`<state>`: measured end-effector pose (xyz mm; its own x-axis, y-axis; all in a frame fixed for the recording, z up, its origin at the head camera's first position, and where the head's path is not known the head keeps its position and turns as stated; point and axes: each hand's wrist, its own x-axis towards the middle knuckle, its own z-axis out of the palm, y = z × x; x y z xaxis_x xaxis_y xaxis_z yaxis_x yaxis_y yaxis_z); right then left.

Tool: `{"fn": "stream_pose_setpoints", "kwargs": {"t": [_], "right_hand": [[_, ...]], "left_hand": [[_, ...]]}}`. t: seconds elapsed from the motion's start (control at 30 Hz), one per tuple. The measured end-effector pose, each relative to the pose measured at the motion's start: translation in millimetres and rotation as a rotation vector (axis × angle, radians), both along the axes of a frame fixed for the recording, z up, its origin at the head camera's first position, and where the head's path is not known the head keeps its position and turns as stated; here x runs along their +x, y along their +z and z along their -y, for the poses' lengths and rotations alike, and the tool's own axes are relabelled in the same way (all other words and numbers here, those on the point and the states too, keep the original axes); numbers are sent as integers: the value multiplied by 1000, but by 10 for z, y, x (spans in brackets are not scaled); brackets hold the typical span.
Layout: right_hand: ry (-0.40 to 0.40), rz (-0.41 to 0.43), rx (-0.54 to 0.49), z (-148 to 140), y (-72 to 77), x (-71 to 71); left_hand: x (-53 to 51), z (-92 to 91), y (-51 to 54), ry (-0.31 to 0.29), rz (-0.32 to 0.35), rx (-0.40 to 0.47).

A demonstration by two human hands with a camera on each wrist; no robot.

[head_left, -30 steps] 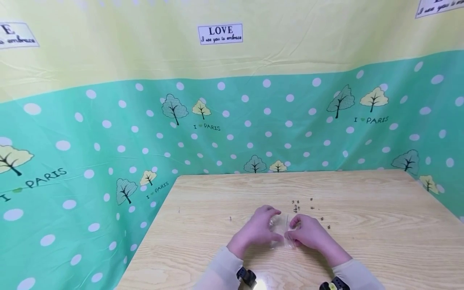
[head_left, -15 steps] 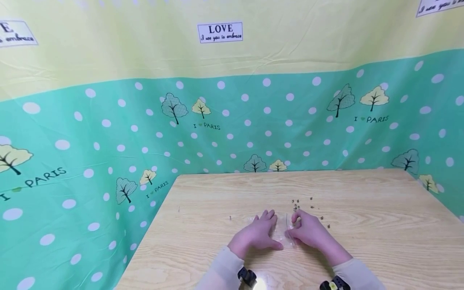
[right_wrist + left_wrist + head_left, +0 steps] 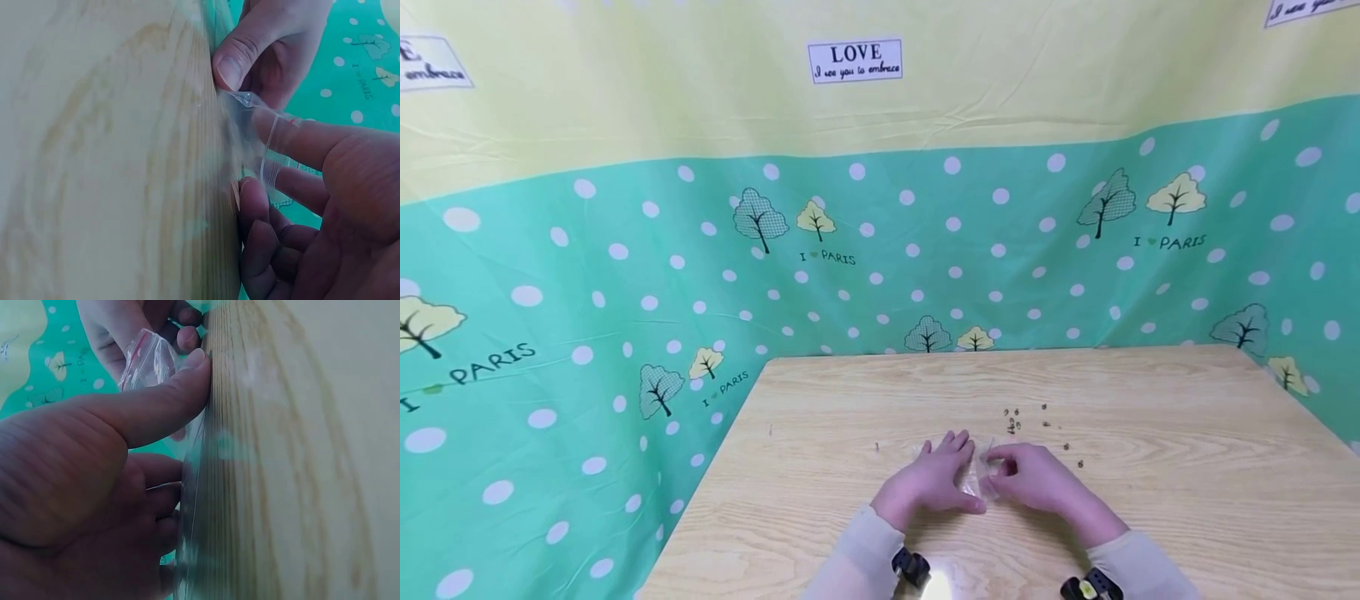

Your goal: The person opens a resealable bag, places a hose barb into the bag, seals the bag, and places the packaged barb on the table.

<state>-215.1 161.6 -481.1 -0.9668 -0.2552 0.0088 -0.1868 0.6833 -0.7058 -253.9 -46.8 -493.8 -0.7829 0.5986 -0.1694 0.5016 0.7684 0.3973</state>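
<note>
A clear plastic zip bag [image 3: 972, 482] lies on the wooden table between the two hands. My left hand [image 3: 928, 479] presses it flat, fingers spread and thumb out; in the left wrist view the thumb of the left hand [image 3: 81, 469] rests on the bag's film. The right hand [image 3: 1037, 479] has curled fingers and pinches the bag's open end, which stands raised off the table. In the right wrist view the bag's zip strip [image 3: 270, 147] is by the thumb and fingers of the right hand [image 3: 350, 194]. Whether anything is inside the bag, I cannot tell.
Several small dark pieces [image 3: 1011, 427] lie scattered on the table [image 3: 1187, 467] beyond and right of the right hand. One tiny piece [image 3: 877, 447] is left of the bag. A printed curtain [image 3: 850, 292] hangs behind and beside the table.
The left hand has flattened from a half-curled pose onto the bag. The right hand has moved slightly left, bringing the bag's lifted end with it.
</note>
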Motion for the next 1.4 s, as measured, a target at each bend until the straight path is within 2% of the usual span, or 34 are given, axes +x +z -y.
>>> {"fn": "stream_pose_setpoints", "kwargs": {"t": [0.17,0.27,0.37,0.5,0.7,0.87,1.07,1.4], "right_hand": [[58,-27,3,43,7,8],[46,-34,-2,70,10,13],[19,-33,1,93,11,11],[2,-17,9,108,29,-6],[4,54,-6,107,109,-20],[9,68,14,137,127,-34],[-5,6,61,190,105,-27],[-31,-14,114,220,102,-12]], "left_hand": [[-39,16,-42,-3,-2,20],[-28,16,-7,9,10,39],[-40,15,-29,11,7,57],[-18,5,24,17,19,67],[61,-14,175,20,8,47],[71,-4,195,6,15,42],[71,4,166,14,25,42],[88,6,212,-40,-95,32]]}}
